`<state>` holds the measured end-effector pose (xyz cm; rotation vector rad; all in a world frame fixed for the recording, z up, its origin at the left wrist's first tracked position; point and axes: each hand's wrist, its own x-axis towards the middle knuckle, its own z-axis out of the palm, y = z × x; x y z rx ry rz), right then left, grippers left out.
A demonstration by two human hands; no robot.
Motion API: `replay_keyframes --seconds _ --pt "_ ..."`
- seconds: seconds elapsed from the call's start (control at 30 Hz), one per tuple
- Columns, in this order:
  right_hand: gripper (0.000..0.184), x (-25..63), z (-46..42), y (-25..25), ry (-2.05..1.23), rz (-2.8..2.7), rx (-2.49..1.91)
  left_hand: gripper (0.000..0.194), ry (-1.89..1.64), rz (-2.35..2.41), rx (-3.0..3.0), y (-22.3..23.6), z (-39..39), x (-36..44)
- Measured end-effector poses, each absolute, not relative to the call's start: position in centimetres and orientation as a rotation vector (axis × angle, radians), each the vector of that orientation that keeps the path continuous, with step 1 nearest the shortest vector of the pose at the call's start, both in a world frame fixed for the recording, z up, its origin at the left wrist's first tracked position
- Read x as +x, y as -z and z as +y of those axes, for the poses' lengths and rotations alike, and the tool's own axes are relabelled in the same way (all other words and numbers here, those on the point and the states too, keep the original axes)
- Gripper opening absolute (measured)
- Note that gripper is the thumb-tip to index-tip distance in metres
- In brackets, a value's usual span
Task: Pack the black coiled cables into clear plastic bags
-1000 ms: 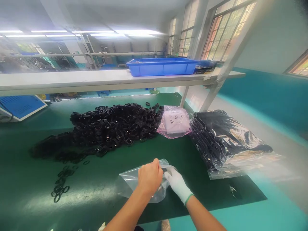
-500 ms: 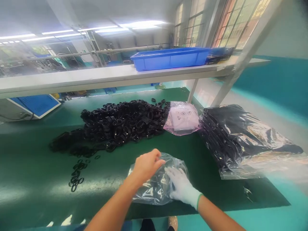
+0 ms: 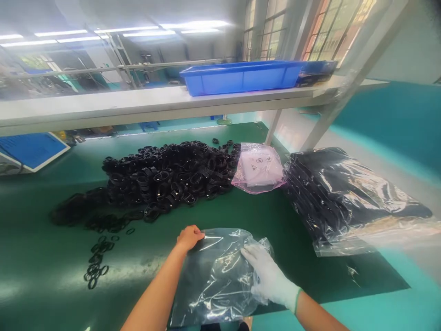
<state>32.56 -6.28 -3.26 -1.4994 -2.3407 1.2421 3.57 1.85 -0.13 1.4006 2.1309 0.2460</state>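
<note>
A clear plastic bag lies crumpled on the green mat near the front edge. My bare left hand pinches the bag's far left corner, fingers closed on the film. My right hand, in a white glove, rests on the bag's right side with fingers curled into the plastic. The bag looks empty. A big heap of black rubber rings lies behind my hands.
A pink bag sits right of the heap. A large clear bag packed with black parts lies at the right. Loose rings dot the mat's left. A white shelf overhead carries a blue tray.
The bag has been pulled toward me and spread out longer. My left hand slid left to its far corner; my right hand stayed on the right side.
</note>
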Motion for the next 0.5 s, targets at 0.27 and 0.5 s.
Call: replay_keyframes --seconds 0.27,0.5 --pt "0.079 36.0 -3.6 4.1 -1.555 -0.522 -1.376 0.032 -0.502 1.790 1.352 0.8 1.7 2.2" --pt "0.059 35.7 -6.6 1.9 -1.677 -0.495 -1.420 0.035 -0.561 1.815 1.278 1.6 4.0 2.7"
